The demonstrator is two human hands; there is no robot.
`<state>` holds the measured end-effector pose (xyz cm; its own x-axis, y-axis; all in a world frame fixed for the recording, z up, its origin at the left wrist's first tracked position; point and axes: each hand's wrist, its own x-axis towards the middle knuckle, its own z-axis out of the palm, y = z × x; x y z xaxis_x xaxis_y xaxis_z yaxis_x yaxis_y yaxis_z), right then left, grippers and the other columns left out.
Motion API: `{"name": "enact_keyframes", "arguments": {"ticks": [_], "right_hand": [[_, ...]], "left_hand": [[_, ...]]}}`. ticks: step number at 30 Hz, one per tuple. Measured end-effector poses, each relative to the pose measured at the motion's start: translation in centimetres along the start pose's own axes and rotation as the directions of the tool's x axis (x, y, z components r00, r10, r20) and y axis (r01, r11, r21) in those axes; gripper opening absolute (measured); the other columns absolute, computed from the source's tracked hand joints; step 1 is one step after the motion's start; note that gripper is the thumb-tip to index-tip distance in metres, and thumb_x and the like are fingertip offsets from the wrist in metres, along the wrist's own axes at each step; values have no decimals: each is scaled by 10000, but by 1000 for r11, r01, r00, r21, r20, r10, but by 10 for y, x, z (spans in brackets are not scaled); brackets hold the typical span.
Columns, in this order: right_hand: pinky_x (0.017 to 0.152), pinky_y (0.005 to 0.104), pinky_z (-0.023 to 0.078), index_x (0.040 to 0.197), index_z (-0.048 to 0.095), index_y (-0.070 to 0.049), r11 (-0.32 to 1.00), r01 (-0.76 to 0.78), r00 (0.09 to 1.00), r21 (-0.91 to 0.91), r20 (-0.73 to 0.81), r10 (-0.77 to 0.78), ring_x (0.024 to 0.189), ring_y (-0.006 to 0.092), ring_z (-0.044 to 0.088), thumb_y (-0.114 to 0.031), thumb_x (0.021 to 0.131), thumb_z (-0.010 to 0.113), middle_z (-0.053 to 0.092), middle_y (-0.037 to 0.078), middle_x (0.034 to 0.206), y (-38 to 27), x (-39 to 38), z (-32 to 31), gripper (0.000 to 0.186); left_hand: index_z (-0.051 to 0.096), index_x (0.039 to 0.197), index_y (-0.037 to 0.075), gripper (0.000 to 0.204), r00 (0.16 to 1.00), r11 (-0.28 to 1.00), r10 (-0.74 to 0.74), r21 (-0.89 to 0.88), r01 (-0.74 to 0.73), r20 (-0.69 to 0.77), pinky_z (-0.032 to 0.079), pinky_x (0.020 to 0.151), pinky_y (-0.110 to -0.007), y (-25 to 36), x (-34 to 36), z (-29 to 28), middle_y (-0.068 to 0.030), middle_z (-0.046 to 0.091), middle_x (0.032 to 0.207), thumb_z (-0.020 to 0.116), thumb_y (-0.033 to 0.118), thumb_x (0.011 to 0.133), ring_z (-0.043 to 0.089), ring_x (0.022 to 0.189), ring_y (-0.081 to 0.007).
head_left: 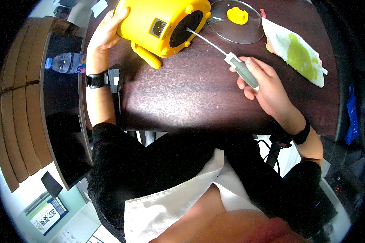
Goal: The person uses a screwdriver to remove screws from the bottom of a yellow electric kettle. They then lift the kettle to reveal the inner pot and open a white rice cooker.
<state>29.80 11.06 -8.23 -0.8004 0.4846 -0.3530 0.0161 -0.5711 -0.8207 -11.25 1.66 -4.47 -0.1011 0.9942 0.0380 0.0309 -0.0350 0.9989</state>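
Note:
A yellow electric pot (142, 18) lies tipped on its side at the far edge of the table. Its dark round base (185, 29) with small yellow feet faces right, and a power socket (159, 28) shows on its wall. My left hand (105, 31) grips the pot at its left end, thumb on top, the other fingers partly hidden behind it. In my right hand (265, 79) is a screwdriver (242, 71) with a grey and white handle, fingers wrapped round it. The long shaft slants up and left, its tip at the dark base; whether it sits in a screw cannot be seen.
A glass lid (219, 30) with a yellow knob lies right of the pot. Beside it is a white and green cloth (296, 52). Past my left forearm, a water bottle (67, 63) lies sideways. A small dark object (114, 79) is near my left wrist.

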Motion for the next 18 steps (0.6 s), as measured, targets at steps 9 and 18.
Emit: {"name": "enact_keyframes", "arguments": {"ticks": [9,18], "right_hand": [[532,269,450,1176,453,-3,997,67,984,28,-168,-62,738,162,581,-155,975,503,577,121,1008,8,-16,15,257],[532,260,397,1190,469,-1,995,16,998,103,-60,-10,657,118,499,-186,1002,455,564,92,954,5,-17,4,264]], "left_hand": [[563,1220,-8,475,999,1000,-26,-5,26,47,502,906,-290,2,1,6,-82,654,1121,624,355,918,635,1012,-146],[449,1338,-48,682,998,997,0,-74,5,62,471,976,-323,27,-2,38,-167,555,1296,698,366,856,544,1165,-212]]}}
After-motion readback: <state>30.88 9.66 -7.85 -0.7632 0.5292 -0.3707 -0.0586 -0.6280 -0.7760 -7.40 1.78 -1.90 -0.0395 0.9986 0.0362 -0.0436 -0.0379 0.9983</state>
